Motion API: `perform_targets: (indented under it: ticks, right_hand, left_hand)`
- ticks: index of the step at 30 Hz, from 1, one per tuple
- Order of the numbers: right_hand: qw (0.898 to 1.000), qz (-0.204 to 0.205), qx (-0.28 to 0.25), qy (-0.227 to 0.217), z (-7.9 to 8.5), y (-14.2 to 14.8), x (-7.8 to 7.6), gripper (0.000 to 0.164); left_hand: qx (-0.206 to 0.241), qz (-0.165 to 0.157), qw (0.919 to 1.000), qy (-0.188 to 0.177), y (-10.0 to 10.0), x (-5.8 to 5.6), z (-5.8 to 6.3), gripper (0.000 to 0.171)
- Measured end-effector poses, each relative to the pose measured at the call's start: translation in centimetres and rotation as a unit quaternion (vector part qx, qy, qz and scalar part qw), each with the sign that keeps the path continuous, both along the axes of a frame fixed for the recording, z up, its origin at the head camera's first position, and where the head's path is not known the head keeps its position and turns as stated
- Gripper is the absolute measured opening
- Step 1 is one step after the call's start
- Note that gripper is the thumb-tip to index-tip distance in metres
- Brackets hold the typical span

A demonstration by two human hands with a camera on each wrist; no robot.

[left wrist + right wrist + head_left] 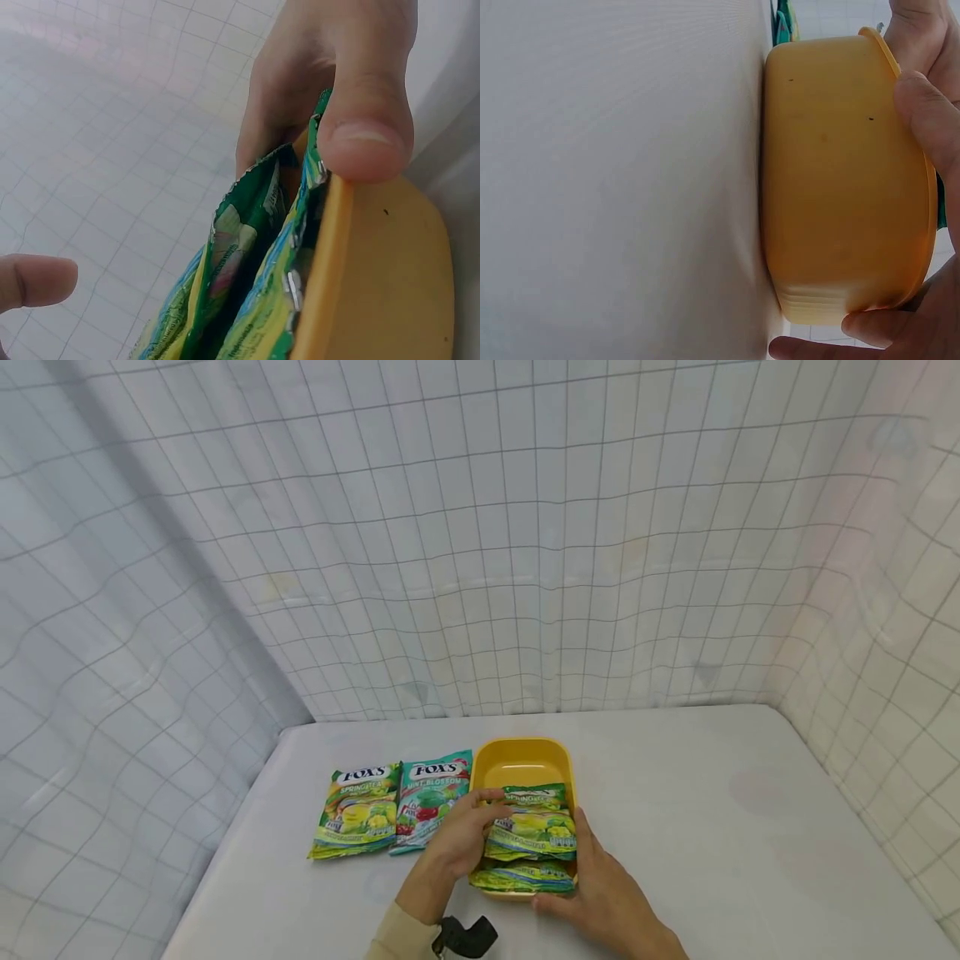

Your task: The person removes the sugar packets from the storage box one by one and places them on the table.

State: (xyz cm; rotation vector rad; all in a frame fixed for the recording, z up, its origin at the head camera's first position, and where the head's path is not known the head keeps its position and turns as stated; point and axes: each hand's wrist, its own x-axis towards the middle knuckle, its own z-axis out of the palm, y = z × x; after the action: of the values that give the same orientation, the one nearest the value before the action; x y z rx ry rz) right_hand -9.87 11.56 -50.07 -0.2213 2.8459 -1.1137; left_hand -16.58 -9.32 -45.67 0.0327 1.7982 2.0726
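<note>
A yellow plastic container (521, 750) holds three green and yellow candy bags, one behind another. The middle candy bag (531, 837) rises above the front bag (521, 878), and a back bag (536, 793) shows behind it. My left hand (461, 837) reaches over the container's left rim. Its straight fingers touch the bags' upper left side; the parts behind are hidden. My right hand (611, 889) grips the container's near right corner. In the left wrist view its thumb (367, 146) presses the rim. The right wrist view shows its fingers (877, 326) along the container's side.
Left of the container lie a green Spring Tea candy bag (357, 812) and a teal Mint Blossom candy bag (432, 797), side by side and flat. Everything stands on a white table (697, 810). White netted sheeting (525, 568) hangs behind and on both sides.
</note>
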Motion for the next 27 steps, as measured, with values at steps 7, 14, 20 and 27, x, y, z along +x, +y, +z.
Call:
perform_targets:
  ticks: [7,14,20,27]
  right_hand:
    - [1.0,0.001,-0.002,-0.003,-0.1,0.1,0.0,0.135]
    - [1.0,-0.001,0.002,-0.004,-0.3,0.2,-0.1,0.136]
    - [1.0,0.004,0.002,0.008,-0.3,0.2,0.0,0.135]
    - [1.0,0.006,0.001,0.004,-0.2,0.2,0.0,0.135]
  left_hand:
    - [-0.031,0.006,0.9995,0.002,0.6,0.0,-0.2,0.046]
    - [-0.033,0.029,0.999,-0.003,1.0,-0.1,-0.4,0.047]
    - [-0.017,0.036,0.9991,-0.018,1.1,-0.3,-0.7,0.054]
    - [0.033,-0.012,0.9978,-0.056,0.7,-1.2,-1.2,0.049]
